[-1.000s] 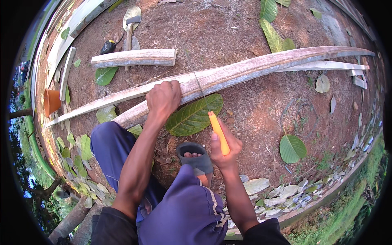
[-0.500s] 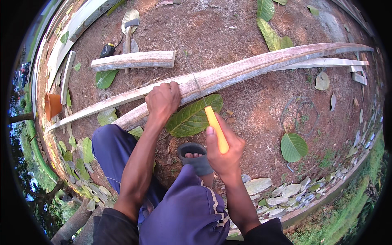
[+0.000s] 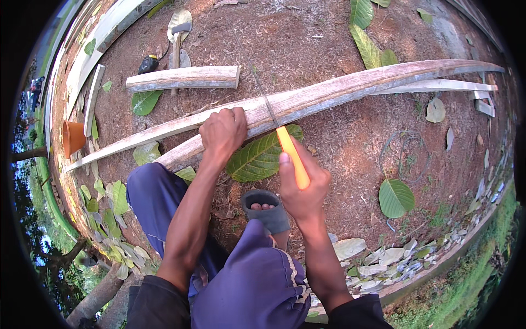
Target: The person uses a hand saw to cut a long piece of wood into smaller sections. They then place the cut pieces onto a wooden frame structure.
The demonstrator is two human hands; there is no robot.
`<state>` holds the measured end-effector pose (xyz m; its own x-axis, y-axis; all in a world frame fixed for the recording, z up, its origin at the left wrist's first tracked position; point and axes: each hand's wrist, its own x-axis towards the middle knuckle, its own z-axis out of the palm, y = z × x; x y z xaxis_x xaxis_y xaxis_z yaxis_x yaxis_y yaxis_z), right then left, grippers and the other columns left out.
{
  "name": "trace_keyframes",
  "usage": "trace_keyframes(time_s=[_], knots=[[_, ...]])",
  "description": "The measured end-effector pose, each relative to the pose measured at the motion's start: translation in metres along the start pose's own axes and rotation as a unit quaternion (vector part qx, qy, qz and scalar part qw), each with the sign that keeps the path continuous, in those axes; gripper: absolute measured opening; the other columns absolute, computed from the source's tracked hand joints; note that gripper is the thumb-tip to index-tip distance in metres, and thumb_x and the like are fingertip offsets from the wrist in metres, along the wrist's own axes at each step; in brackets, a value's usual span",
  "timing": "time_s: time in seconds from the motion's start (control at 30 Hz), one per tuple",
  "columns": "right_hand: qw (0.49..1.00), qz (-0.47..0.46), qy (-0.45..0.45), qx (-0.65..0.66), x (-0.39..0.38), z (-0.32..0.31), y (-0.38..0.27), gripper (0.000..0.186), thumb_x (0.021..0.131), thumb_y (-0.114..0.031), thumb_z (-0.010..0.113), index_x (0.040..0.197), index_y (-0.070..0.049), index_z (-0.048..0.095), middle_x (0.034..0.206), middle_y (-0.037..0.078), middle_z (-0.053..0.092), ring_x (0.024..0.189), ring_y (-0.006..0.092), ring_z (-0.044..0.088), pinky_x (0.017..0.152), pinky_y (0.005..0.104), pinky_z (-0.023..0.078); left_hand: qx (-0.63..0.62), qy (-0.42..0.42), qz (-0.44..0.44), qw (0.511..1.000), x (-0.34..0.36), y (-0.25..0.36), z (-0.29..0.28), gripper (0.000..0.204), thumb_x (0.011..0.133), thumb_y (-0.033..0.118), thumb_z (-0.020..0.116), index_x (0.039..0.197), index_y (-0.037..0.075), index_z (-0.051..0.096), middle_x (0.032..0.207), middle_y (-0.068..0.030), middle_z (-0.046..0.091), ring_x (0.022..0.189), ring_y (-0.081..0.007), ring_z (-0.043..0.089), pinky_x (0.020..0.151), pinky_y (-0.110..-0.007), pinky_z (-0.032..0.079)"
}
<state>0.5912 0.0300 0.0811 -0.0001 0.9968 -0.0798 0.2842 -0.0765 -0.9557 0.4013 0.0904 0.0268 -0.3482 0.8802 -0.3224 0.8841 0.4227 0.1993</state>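
My right hand (image 3: 307, 189) is closed round the orange handle of a handsaw (image 3: 293, 159). Its thin blade lies across a long wooden plank (image 3: 356, 86), pointing away from me, with the handle just on the near side of the wood. My left hand (image 3: 223, 131) presses down on the plank left of the blade, fingers curled over its far edge. Under the plank runs a thinner pale strip of wood (image 3: 137, 138), crossing at a slant. My left knee is at the plank's near left end. How deep the cut goes is too small to tell.
Beyond the plank, a short cut piece of wood (image 3: 183, 78) lies over the handle of a hammer (image 3: 178, 35). A tape measure (image 3: 148, 64) is beside it. An orange-brown pot (image 3: 73, 138) stands far left. A loop of wire (image 3: 405, 156) and large leaves (image 3: 396, 197) lie on the soil.
My right hand has pushed the saw forward, bringing its handle closer to the plank's near edge. The left hand keeps its place on the wood. The whole view has shifted slightly.
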Motion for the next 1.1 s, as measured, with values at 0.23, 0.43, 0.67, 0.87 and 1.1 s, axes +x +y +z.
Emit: trace_keyframes(time_s=[0.23, 0.43, 0.67, 0.87, 1.1], knots=[[0.997, 0.014, -0.036, -0.066, -0.181, -0.098, 0.031, 0.048, 0.094, -0.019, 0.060, 0.128, 0.014, 0.065, 0.097, 0.021, 0.077, 0.072, 0.0175, 0.073, 0.071, 0.0300, 0.057, -0.017, 0.041, -0.025, 0.999, -0.002, -0.005, 0.002, 0.053, 0.097, 0.034, 0.045, 0.080, -0.007, 0.075, 0.082, -0.0352, 0.069, 0.079, -0.0528, 0.069, 0.083, -0.056, 0.054], [0.996, -0.070, 0.046, -0.007, 0.007, 0.017, 0.000, 0.034, 0.097, -0.014, 0.068, 0.124, 0.006, 0.069, 0.080, 0.016, 0.073, 0.065, 0.0133, 0.067, 0.057, 0.0335, 0.050, 0.061, 0.032, 0.084, 0.994, 0.013, -0.007, 0.008, 0.046, 0.098, 0.033, 0.046, 0.086, 0.000, 0.076, 0.090, -0.0332, 0.070, 0.084, -0.0526, 0.069, 0.085, -0.059, 0.053], [0.999, -0.005, -0.033, -0.042, -0.149, -0.090, 0.036, 0.044, 0.092, -0.014, 0.064, 0.128, 0.012, 0.066, 0.104, 0.023, 0.077, 0.080, 0.0195, 0.076, 0.073, 0.0324, 0.058, -0.005, 0.044, 0.015, 0.999, 0.005, -0.002, 0.002, 0.054, 0.098, 0.032, 0.042, 0.080, -0.007, 0.075, 0.081, -0.0357, 0.069, 0.076, -0.0513, 0.069, 0.082, -0.057, 0.055], [1.000, 0.000, -0.002, 0.004, -0.070, -0.039, 0.021, 0.040, 0.095, -0.012, 0.066, 0.131, 0.008, 0.066, 0.097, 0.017, 0.076, 0.074, 0.0172, 0.070, 0.070, 0.0322, 0.055, 0.002, 0.045, 0.031, 0.998, 0.002, -0.001, 0.009, 0.055, 0.099, 0.031, 0.043, 0.072, -0.006, 0.074, 0.071, -0.0317, 0.069, 0.063, -0.0473, 0.069, 0.069, -0.055, 0.057], [0.993, 0.073, -0.069, 0.056, -0.025, -0.021, 0.001, 0.039, 0.087, -0.013, 0.080, 0.117, 0.001, 0.059, 0.083, 0.010, 0.071, 0.072, 0.0145, 0.069, 0.067, 0.0318, 0.056, -0.037, 0.038, 0.026, 0.998, 0.000, -0.003, -0.007, 0.057, 0.101, 0.034, 0.040, 0.075, -0.002, 0.076, 0.069, -0.0301, 0.069, 0.062, -0.0429, 0.071, 0.066, -0.053, 0.059]])
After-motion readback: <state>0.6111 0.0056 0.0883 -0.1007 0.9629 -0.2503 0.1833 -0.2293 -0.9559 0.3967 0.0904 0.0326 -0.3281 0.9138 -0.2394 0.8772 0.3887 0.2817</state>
